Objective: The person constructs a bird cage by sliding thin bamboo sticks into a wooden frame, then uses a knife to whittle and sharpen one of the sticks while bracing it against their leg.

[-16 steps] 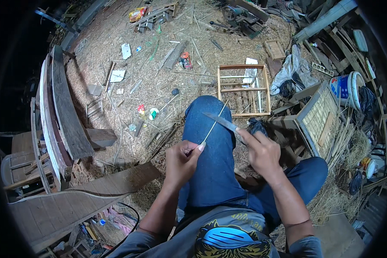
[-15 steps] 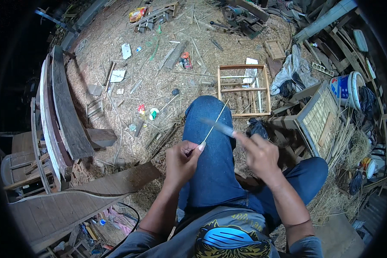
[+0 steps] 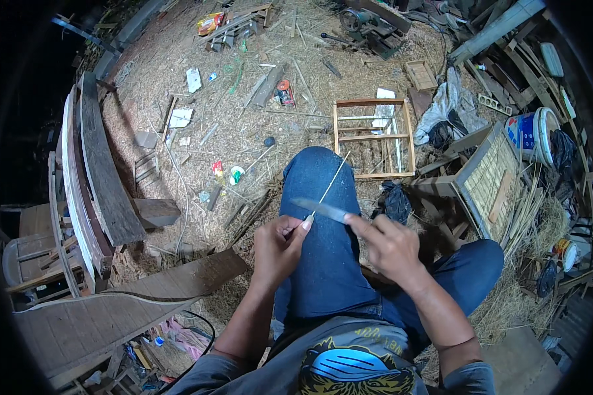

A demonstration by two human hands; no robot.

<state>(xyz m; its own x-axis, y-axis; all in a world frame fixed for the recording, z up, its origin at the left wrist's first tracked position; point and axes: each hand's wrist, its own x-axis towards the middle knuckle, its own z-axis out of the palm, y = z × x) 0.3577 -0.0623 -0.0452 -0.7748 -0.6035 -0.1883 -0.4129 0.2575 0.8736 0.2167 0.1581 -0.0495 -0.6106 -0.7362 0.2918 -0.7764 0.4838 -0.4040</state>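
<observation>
My left hand [image 3: 280, 247] is closed, pinching the lower end of a thin pale stick [image 3: 334, 178] between thumb and fingers. The stick slants up and away to the right, over my raised knee in blue jeans [image 3: 316, 276]. A knife [image 3: 326, 209] is gripped in my right hand [image 3: 390, 249], its blade pointing left and lying across the stick just above the left thumb. The fingers wrap round the knife's handle and hide most of it.
Beyond my knee an open wooden frame [image 3: 374, 138] lies on the shaving-covered ground. To the right are a wood-framed woven panel [image 3: 484, 181] and a white bucket [image 3: 545, 131]. A plank bench [image 3: 125, 316] stands at the lower left, with curved boards [image 3: 109, 171] above it.
My right hand has drawn the knife down along the stick, toward me and slightly left, nearer to the left thumb. The left hand and the stick have hardly moved.
</observation>
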